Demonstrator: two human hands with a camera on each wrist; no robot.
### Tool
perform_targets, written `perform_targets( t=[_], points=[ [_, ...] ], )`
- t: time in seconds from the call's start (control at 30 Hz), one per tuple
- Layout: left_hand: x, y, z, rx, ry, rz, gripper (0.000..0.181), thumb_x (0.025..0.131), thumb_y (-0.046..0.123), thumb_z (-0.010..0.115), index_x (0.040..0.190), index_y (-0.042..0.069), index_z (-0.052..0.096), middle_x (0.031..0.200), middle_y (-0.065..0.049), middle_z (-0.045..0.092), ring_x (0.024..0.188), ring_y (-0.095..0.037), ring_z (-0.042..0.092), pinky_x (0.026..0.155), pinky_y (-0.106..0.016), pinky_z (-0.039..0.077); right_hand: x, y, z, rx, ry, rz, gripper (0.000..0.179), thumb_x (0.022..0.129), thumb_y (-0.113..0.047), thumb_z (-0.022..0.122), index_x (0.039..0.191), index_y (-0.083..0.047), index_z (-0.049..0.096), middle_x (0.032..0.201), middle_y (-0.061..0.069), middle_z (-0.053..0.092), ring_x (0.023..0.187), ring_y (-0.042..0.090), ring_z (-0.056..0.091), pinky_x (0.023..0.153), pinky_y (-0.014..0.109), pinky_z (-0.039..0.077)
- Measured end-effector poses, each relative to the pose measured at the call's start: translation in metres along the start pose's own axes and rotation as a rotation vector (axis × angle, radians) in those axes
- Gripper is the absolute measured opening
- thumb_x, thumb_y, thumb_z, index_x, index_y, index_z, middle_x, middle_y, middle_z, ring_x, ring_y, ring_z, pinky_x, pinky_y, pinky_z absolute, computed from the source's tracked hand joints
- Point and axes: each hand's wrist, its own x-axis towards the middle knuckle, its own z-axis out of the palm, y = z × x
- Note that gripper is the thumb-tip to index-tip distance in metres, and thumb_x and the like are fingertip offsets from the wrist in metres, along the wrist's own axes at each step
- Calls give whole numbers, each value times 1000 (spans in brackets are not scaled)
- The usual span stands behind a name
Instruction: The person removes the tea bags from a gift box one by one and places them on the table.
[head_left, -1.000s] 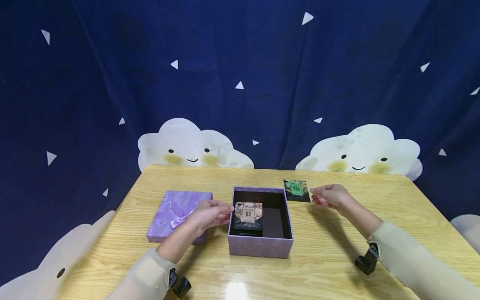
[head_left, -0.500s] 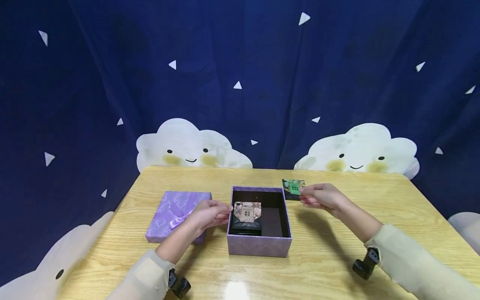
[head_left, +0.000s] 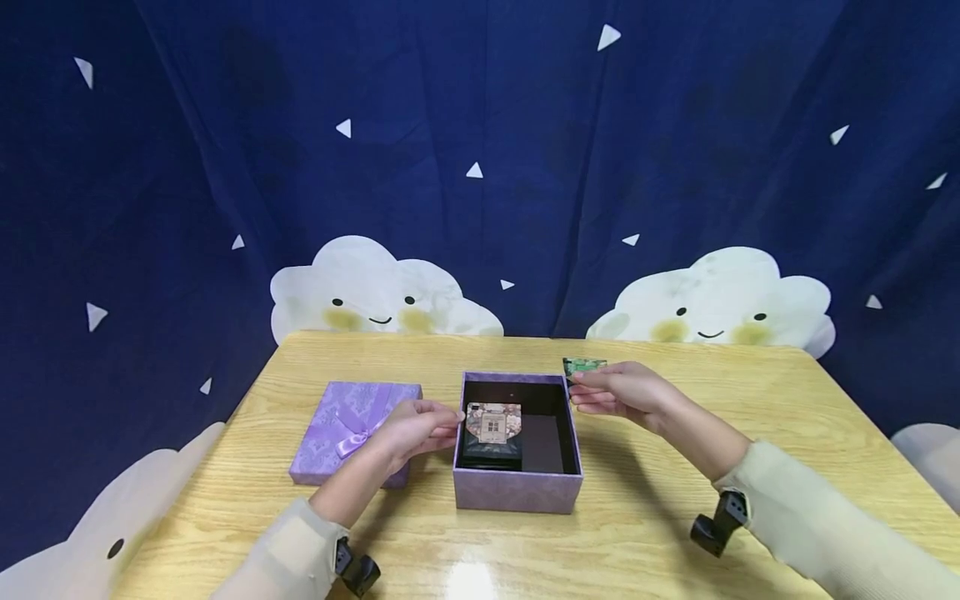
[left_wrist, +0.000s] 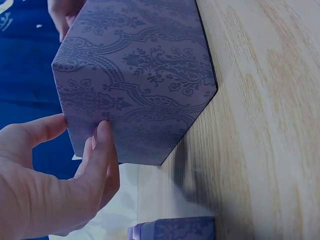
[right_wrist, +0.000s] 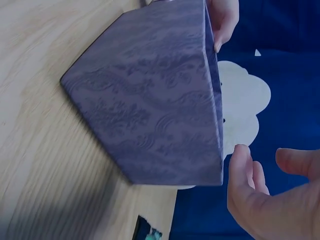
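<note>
A purple patterned gift box [head_left: 517, 490] stands uncovered on the table. A pile of dark flat sachets [head_left: 492, 433] with a floral label fills its left half; the dark bottom shows on the right. My left hand [head_left: 420, 429] pinches the box's left wall, with a fingertip at the rim and other fingers against the outside, as the left wrist view shows. Just off the right rim is my right hand [head_left: 626, 392], its fingers loosely bent around nothing in the right wrist view. Behind it on the table lies another sachet [head_left: 573, 365] with a green label, partly hidden by the hand.
Left of the box lies its purple lid [head_left: 337, 417] with a ribbon bow [head_left: 352, 442], partly under my left forearm. The wooden table [head_left: 637, 533] ends at a dark blue curtain [head_left: 420, 183] with smiling clouds.
My right hand has moved left from beside the green-labelled sachet to the box's right rim, now covering part of that sachet. The left hand keeps its hold on the box wall.
</note>
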Motion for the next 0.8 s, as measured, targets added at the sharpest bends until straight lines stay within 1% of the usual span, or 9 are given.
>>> perform_targets(
  t=[0.13,0.2,0.4,0.53,0.63,0.73,0.77,0.8],
  points=[
    [-1,1,0,5,-1,6,20,88,4,62,102,-10,57,87,-6,66,76,-11,65,85,-29,62,2,-6,8,13,-31,-2,50,98,-10,51,133,20,35,85,-3,71,81,5,70,85,22,61],
    [-1,1,1,5,-4,6,21,88,4,61,102,-10,57,86,-6,67,76,-10,65,86,-29,62,4,-9,13,12,-38,-1,51,98,-10,51,134,21,34,84,-3,71,82,5,70,86,23,61],
    [-2,2,1,-8,-6,4,19,88,4,62,101,-9,57,83,-4,67,74,-9,65,85,-28,62,14,-16,29,2,-33,17,48,97,-10,52,132,20,38,81,-2,70,80,4,69,88,23,61],
    [-2,3,1,-13,-9,7,20,88,4,62,101,-9,57,84,-4,66,74,-9,65,82,-25,63,22,-19,40,-17,-26,56,46,98,-11,51,132,18,41,80,-2,69,78,4,68,89,25,61],
    [-2,2,0,-20,-14,8,19,88,4,62,101,-10,57,84,-5,67,74,-9,65,80,-23,63,28,-19,48,-17,-26,88,45,99,-13,50,132,17,41,83,0,68,78,6,68,90,27,60],
    [-2,2,0,-25,-12,8,19,88,3,61,101,-10,57,87,-8,68,76,-10,66,80,-24,63,36,-17,55,-11,-22,123,44,99,-14,49,131,16,42,82,2,67,76,7,67,91,30,60],
    [-2,1,0,-26,-10,6,19,88,3,61,102,-10,57,88,-8,68,76,-10,66,81,-24,63,38,-16,58,-14,-23,135,43,100,-15,49,130,15,43,81,1,66,75,7,66,91,30,61],
    [-2,2,0,-27,-9,6,20,88,3,61,102,-10,57,90,-9,68,77,-11,66,82,-25,63,40,-15,60,-18,-23,146,38,100,-15,48,126,12,48,78,0,66,73,6,66,91,30,61]
  ],
)
